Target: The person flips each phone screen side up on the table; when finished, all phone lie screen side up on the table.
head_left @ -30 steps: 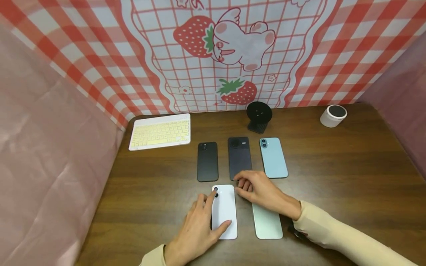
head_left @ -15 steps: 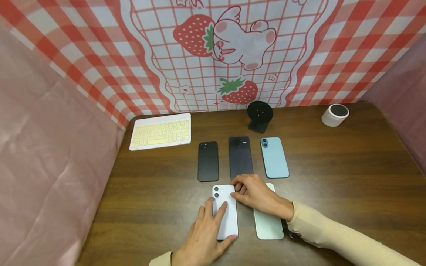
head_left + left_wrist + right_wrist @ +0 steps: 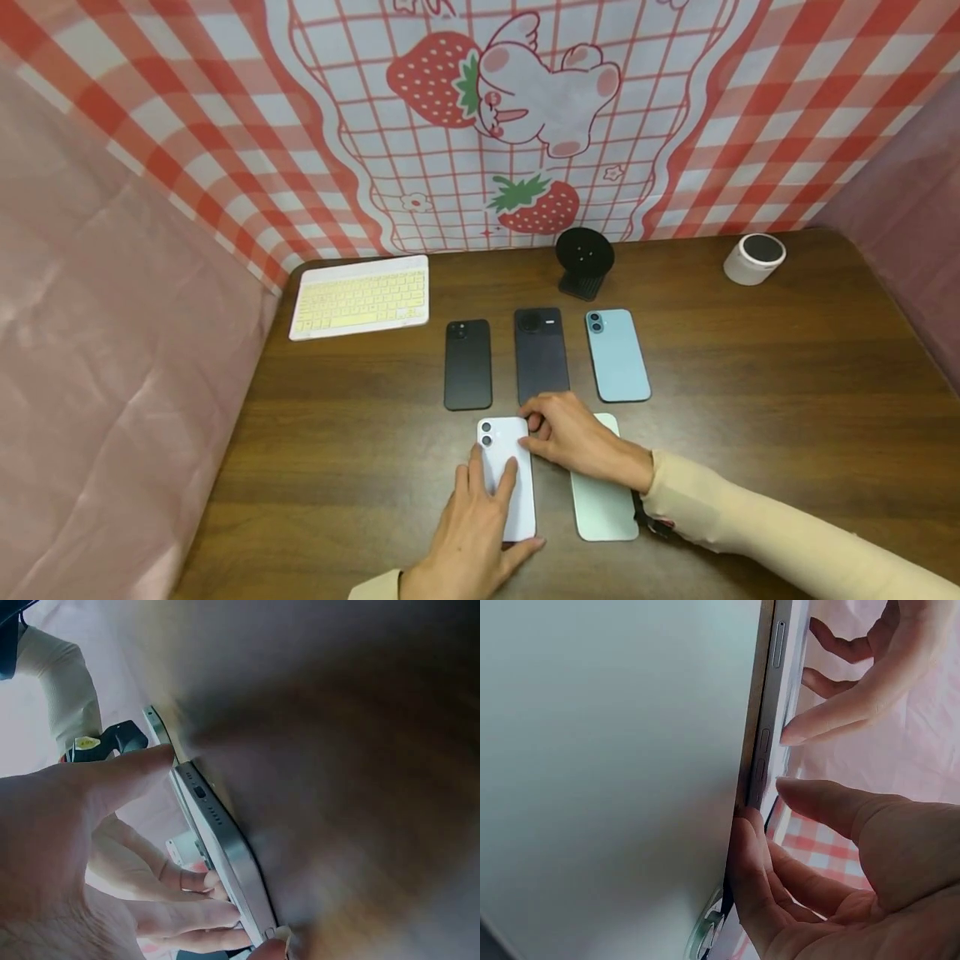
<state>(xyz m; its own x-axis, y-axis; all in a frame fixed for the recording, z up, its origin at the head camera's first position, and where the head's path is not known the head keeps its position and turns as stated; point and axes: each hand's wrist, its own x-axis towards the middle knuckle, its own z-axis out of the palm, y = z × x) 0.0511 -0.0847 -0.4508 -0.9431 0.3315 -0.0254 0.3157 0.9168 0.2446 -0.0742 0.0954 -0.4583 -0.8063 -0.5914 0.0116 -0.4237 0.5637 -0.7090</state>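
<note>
Evidently, the step in hand is the placing or straightening of a white phone (image 3: 522, 496). It is found on the desk (image 3: 765, 392), camera side up, in the near row, left of a mint-green phone (image 3: 606, 512) and apart from it.

Right hand (image 3: 573, 437): grip clamped on the white phone's upper right edge, thumb opposite curled fingers. The wrist passes over the mint-green phone; contact with it cannot be confirmed.

Left hand (image 3: 472, 533): grip spread, fingers apart, index laid on the phone's back, other fingertips at the left edge, thumb by the lower right corner. No firm clamp is noted.

Far row, left to right: a black phone (image 3: 467, 367), a dark navy phone (image 3: 542, 358) with a round camera ring, and a light blue phone (image 3: 619, 358). All rest camera side up.

In this inspector's judgement, the next move calls for a small, level adjustment from both sides, then release without dragging the white phone askew or nudging the mint-green one.
</note>
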